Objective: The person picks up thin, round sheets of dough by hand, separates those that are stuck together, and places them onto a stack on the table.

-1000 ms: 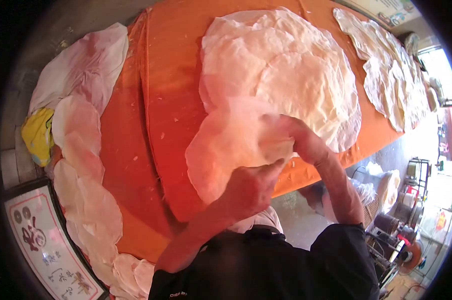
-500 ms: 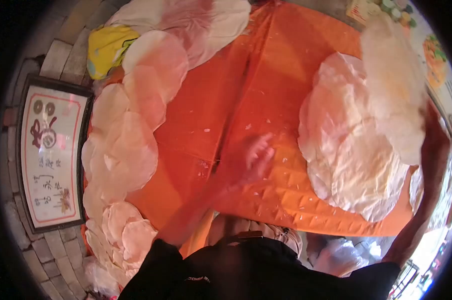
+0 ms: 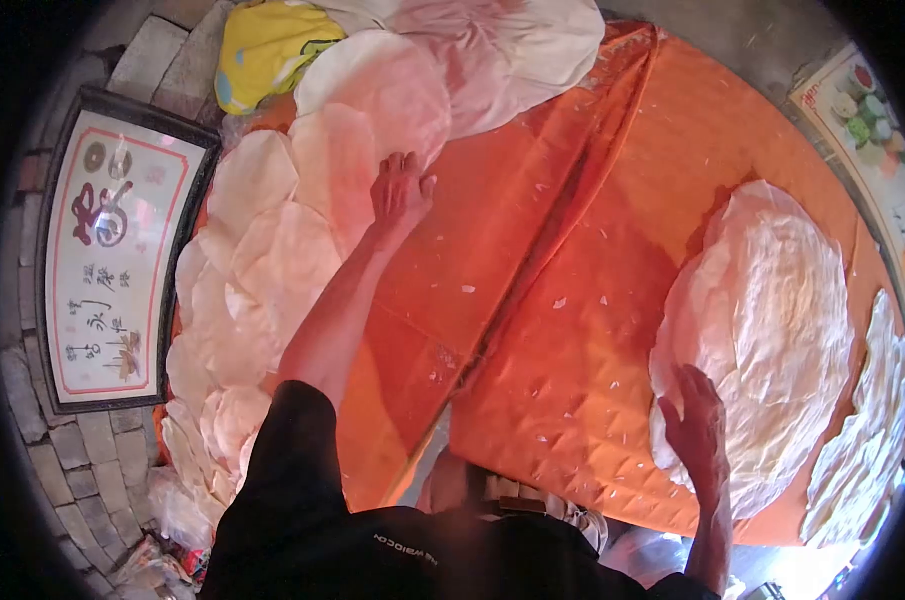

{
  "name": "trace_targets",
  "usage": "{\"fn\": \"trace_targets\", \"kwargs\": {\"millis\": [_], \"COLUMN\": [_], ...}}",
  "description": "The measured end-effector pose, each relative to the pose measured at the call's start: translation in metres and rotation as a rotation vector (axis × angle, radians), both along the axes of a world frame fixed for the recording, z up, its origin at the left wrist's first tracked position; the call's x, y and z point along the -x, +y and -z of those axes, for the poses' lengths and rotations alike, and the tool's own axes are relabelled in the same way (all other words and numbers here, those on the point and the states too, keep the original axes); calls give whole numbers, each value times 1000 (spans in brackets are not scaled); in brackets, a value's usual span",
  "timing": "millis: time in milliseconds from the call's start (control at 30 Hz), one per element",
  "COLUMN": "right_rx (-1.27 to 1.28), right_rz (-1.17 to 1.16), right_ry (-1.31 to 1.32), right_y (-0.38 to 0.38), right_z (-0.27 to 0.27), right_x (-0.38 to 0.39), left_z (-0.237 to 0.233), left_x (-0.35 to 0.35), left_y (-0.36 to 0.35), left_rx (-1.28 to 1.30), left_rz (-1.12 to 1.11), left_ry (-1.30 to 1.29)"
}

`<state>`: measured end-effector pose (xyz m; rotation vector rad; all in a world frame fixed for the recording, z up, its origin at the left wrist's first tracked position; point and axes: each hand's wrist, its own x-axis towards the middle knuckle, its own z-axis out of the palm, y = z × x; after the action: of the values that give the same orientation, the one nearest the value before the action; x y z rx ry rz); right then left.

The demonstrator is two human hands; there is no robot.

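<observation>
Over the inner edge of the overlapping thin, round, pale dough sheets on the left, my left hand is stretched out, fingers loosely apart and holding nothing. Its fingertips are near or on one sheet; contact is hard to tell. My right hand lies with thumb and fingers spread on the near-left edge of a thick stack of similar wrinkled sheets. The top sheet covers the stack, its edges uneven. Both groups rest on an orange-covered table.
Another sheet stack sits at the far right edge. A framed sign with writing stands left of the table. A yellow cloth and a pale pinkish cloth lie at the back. A fold crosses the orange cover; small flakes are scattered around.
The sheet in my right hand has come down onto the right stack and been let go. My left hand has moved from mid-table up and left to the sheets. The view has shifted.
</observation>
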<state>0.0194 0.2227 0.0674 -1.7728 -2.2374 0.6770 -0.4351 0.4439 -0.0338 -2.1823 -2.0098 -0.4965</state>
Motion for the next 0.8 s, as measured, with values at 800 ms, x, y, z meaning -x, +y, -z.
{"fn": "trace_targets", "kwargs": {"millis": [800], "right_rx": [399], "right_rz": [686], "right_ry": [1119], "right_y": [53], "right_z": [89], "right_x": [127], "left_z": [-34], "left_x": [-126], "left_y": [-317], "left_rx": [605], "left_rz": [308], "left_ry": [-622]}}
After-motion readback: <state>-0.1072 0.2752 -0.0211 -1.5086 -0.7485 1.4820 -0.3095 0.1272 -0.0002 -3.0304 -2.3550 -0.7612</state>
